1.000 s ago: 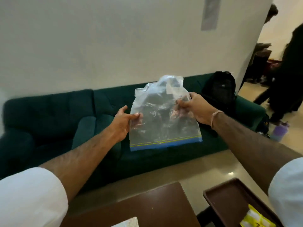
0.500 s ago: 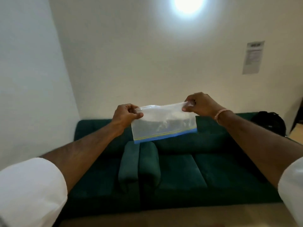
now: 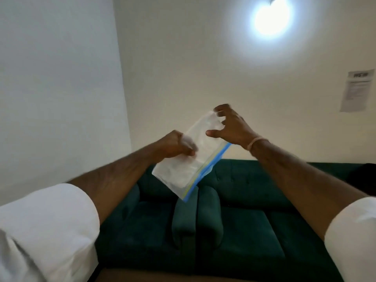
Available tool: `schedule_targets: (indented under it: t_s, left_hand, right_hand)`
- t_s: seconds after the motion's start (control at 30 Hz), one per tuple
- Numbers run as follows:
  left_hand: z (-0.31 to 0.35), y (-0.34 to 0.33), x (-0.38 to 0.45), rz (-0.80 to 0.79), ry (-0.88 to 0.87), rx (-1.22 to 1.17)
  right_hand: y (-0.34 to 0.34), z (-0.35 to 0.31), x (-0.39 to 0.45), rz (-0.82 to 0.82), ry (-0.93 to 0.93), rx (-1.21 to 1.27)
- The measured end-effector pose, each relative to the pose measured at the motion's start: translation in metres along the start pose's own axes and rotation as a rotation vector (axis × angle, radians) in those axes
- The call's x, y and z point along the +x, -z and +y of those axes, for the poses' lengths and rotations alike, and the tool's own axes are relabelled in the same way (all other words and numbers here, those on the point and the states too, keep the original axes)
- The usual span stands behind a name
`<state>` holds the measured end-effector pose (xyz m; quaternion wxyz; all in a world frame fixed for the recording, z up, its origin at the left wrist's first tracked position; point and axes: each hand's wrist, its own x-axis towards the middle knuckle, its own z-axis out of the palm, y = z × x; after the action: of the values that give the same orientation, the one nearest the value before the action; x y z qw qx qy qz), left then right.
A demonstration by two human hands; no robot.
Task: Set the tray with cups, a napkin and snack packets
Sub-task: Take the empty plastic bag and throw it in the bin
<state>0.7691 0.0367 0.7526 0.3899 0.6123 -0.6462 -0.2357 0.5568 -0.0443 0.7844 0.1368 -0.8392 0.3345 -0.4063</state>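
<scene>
A dark green sofa (image 3: 234, 224) fills the bottom of the view, from 4 o'clock round to 7 o'clock; two fat green arm rolls (image 3: 195, 216) stand side by side in its middle, touching; white walls (image 3: 61, 78) rise behind it and meet in a corner at about 10 o'clock; a bright round light (image 3: 271, 18) glows at 1 o'clock; a paper sheet (image 3: 357, 91) is stuck on the wall at 3 o'clock, its words too blurry to read; something black (image 3: 364, 178), maybe a bag, sits at the sofa's far right end.

Clear glossy plastic bag (image 3: 189, 159); matt green velvety cloth sofa (image 3: 244, 231)
</scene>
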Motion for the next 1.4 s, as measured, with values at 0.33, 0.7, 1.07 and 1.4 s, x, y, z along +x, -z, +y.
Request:
schedule_targets:
  t_s: [0.33,0.7,1.07,1.4]
  left_hand:
    - [-0.040,0.011,-0.023,0.191,0.062,-0.665]
    - [-0.086,0.043,-0.034,0.278,0.140,-0.775]
    - [-0.187,0.090,-0.071,0.325,0.380,-0.733]
    - [-0.384,0.168,-0.200,0.916,0.482,-0.595]
  right_hand:
    - [-0.085,0.022,-0.011,-0.433,-0.438,0.970]
    - [-0.132,0.011,0.009,-0.334,-0.418,1.125]
    - [-0.245,-0.038,0.018,-0.269,-0.414,1.066]
    - [-0.465,-0.138,-0.019,-0.849,-0.557,0.931]
